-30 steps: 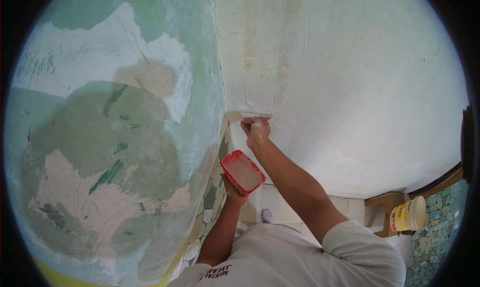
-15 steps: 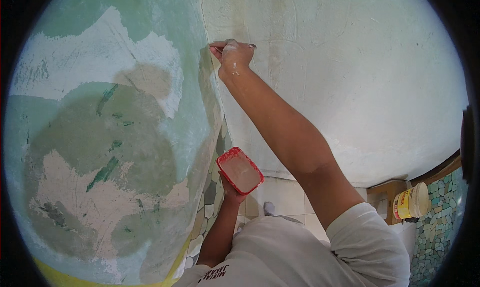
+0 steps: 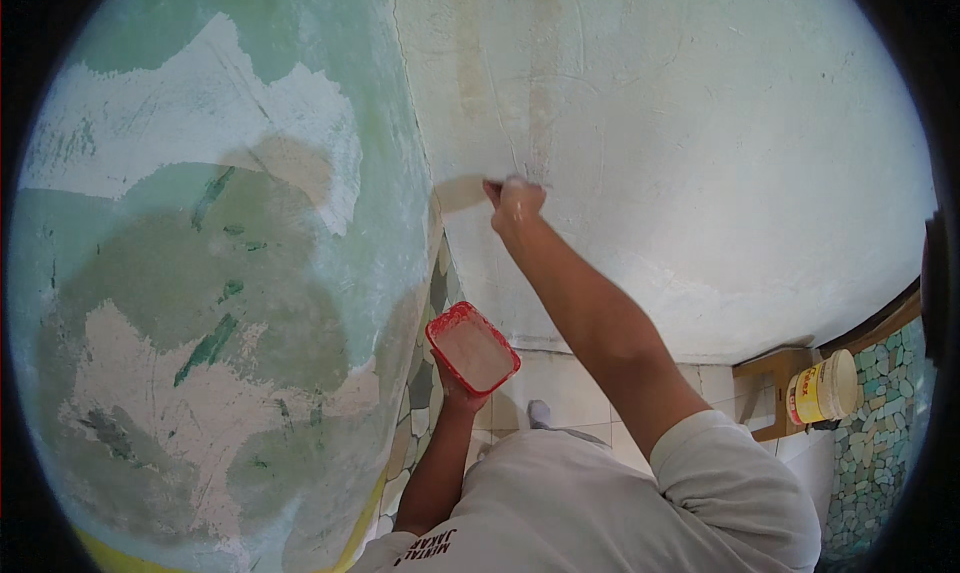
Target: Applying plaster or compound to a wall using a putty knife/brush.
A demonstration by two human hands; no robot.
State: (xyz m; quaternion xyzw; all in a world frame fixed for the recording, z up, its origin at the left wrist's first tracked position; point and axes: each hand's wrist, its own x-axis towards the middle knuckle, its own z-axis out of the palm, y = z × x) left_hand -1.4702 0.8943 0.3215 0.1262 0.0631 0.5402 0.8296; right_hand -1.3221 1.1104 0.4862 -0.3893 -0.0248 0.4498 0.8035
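My left hand [image 3: 461, 389] is closed round the underside of a red rectangular plastic tub [image 3: 434, 335] at waist height. Pale, smooth putty [image 3: 475, 353] covers the inside of the tub, and smears of it coat the rim. My right hand [image 3: 518, 205], spotted with white, is up in front of the pale wall [image 3: 700, 173], with its fingers pinched. It grips what looks like a putty knife, mostly hidden by the hand and blurred. A cracked corner line runs down to the left of this hand, where the green patchy wall [image 3: 385, 203] meets the pale one.
Low at the right stands a wooden stool [image 3: 770, 368], with a yellow and white bucket [image 3: 825, 391] by it. Green pebble tiling [image 3: 875, 453] lies beyond. Pale floor tiles [image 3: 575, 403] show below, along with my foot [image 3: 539, 413].
My right hand has come down and to the right, away from the corner line. The red tub in my left hand has shifted slightly left and down.
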